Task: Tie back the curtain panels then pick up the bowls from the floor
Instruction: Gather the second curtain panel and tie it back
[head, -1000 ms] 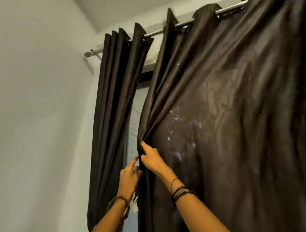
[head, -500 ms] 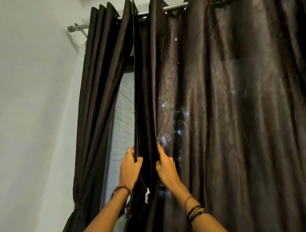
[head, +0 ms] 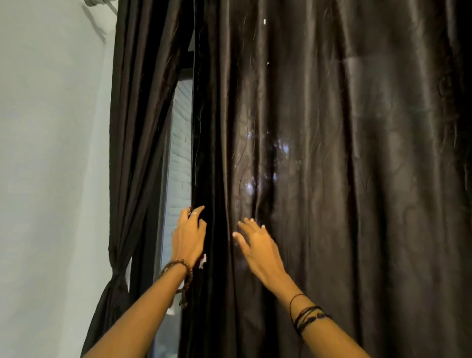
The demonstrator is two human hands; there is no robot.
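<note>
Two dark brown curtain panels hang in front of me. The left panel (head: 143,127) is gathered and tied at a knot low on the left. The right panel (head: 344,179) hangs loose and wide. My left hand (head: 189,237) curls its fingers around the right panel's inner edge. My right hand (head: 258,245) lies flat against the fabric just to the right, fingers spread, holding nothing. No bowls are in view.
A pale wall (head: 51,179) fills the left side. Between the panels a narrow window gap (head: 178,166) shows a light brick surface outside. The end of the curtain rod (head: 95,2) shows at the top left.
The view has dropped lower and closer. My right hand has let go of the fold it pinched and now rests open on the fabric. My left hand still holds the panel's edge.
</note>
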